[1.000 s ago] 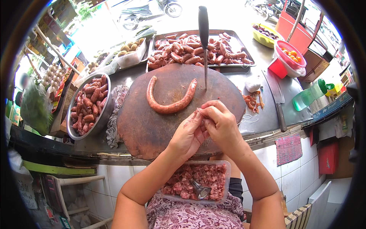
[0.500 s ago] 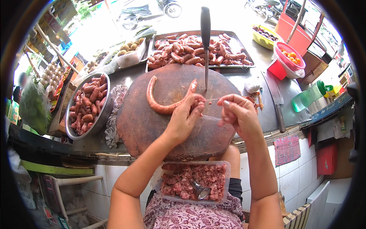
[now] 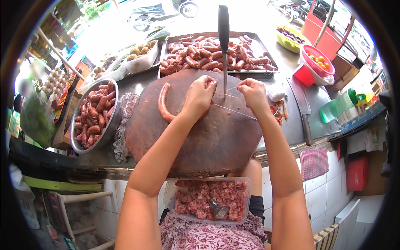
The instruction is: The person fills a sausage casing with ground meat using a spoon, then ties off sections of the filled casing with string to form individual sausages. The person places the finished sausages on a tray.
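Metal counter (image 3: 289, 125) carries a round chopping board (image 3: 146, 137), with heaped sausages (image 3: 208, 64) beyond it. Compared with half a second ago, both hands have moved farther forward — nearer the upright knife (image 3: 223, 29). Fingertips of the left hand (image 3: 200, 93) press together, apparently pinching the pale strand (image 3: 236, 111); the right hand (image 3: 253, 93) pinches it too, opposite. So handling now seems centred beside the blade — contact I can't tell. On the board, the curved sausage (image 3: 163, 105) lies partly hidden by the left hand and forearm.

The sausage (image 3: 163, 103) looks smooth, the board (image 3: 196, 150) matt wood.
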### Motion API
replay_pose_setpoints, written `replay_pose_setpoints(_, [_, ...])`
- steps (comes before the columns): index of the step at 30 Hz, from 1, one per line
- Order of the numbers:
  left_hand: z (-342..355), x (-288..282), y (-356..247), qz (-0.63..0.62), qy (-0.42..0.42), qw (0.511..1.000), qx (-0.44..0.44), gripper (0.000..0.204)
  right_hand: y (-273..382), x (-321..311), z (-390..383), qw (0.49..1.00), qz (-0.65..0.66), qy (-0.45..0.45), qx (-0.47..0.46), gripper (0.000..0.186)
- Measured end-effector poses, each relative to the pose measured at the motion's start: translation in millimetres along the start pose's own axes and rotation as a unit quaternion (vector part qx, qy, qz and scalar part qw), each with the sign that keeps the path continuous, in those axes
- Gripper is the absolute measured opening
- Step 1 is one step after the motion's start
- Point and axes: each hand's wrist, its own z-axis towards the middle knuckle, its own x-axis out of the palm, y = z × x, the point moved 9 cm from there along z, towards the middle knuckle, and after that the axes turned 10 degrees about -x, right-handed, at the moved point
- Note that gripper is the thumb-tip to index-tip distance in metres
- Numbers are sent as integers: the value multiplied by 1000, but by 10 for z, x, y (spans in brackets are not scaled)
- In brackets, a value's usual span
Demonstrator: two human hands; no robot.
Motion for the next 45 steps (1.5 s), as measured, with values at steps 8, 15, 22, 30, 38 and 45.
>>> replay_pose_setpoints(8, [-93,-503,495,-573,-80,812,-76,33,902,373,-1575,884,185,425,-62,8])
replay_pose_setpoints(15, [1192,-1471,408,-418,-63,901,-98,42,882,444,-2331,835,133,534,-22,15])
replay_pose_setpoints(22, [1657,-1590,-106,-438,-163,882,-68,39,669,329,-2202,888,118,444,25,17])
replay_pose_setpoints(30, [-133,-673,-495,-111,118,980,114,27,1173,-166,-1738,962,-64,179,-196,13])
replay_pose_setpoints(38, [-1973,123,8,20,237,971,27,24,1746,-139,-1762,926,-115,150,-326,12])
replay_pose_setpoints(45, [-2136,352,466,-429,347,831,-67,20,1245,21,-1779,963,18,188,-191,17])
